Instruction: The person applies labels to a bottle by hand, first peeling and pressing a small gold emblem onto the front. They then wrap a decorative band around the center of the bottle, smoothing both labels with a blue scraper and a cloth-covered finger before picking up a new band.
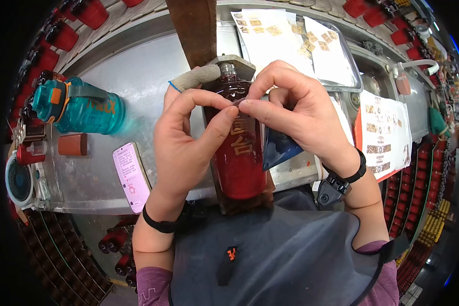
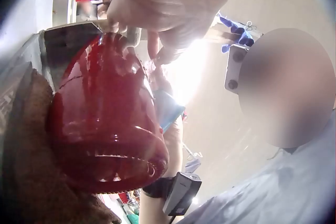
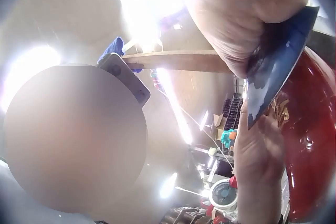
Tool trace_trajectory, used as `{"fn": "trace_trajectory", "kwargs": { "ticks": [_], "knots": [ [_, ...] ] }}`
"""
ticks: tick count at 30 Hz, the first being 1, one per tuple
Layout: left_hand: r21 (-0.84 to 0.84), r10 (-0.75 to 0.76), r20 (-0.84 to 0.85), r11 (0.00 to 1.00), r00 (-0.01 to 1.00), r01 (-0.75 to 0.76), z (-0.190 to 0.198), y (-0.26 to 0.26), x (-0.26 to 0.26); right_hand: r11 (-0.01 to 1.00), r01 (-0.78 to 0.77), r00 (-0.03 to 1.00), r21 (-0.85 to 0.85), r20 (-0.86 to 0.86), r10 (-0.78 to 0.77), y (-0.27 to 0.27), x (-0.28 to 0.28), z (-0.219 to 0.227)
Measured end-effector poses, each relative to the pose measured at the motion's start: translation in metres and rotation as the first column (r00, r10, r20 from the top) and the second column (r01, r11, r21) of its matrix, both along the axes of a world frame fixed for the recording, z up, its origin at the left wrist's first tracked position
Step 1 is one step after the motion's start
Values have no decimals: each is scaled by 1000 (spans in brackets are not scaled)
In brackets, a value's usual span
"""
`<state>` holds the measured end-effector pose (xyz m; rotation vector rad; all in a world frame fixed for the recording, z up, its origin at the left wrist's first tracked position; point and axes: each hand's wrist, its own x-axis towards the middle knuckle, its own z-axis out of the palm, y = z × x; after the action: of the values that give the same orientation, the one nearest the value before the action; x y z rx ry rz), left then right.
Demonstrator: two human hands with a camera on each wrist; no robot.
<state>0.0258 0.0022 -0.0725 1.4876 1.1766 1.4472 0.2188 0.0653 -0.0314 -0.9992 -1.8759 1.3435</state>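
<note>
A dark red glass bottle (image 1: 242,178) with gold characters lies neck away from me on a wooden support. Over its shoulder, the thumbs and forefingers of my left hand (image 1: 186,135) and right hand (image 1: 303,112) meet, pinching a small thin piece, too small to make out. A knitted finger cover (image 1: 201,77) on one left finger reaches to the bottle's neck. Tucked under the right hand's curled fingers is a blue triangular blade (image 1: 280,149), its point jutting out beside the bottle; the right wrist view shows this blade (image 3: 278,69) against the palm.
To the left stand a teal water bottle (image 1: 94,109), a brown block (image 1: 72,145) and a lit phone (image 1: 130,176). White sheets with gold stickers (image 1: 275,43) lie behind the right hand, and another printed sheet (image 1: 385,130) at right. An upright wooden board (image 1: 193,30) is behind the bottle.
</note>
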Motion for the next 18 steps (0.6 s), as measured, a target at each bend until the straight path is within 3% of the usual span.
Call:
{"fn": "trace_trajectory", "kwargs": {
  "ticks": [18],
  "knots": [
    [-71, 106, -9, 992, 994, -106, -4, 5, 5, 991, 51, 993, 128, 98, -64, 3, -1, -9]
  ]
}}
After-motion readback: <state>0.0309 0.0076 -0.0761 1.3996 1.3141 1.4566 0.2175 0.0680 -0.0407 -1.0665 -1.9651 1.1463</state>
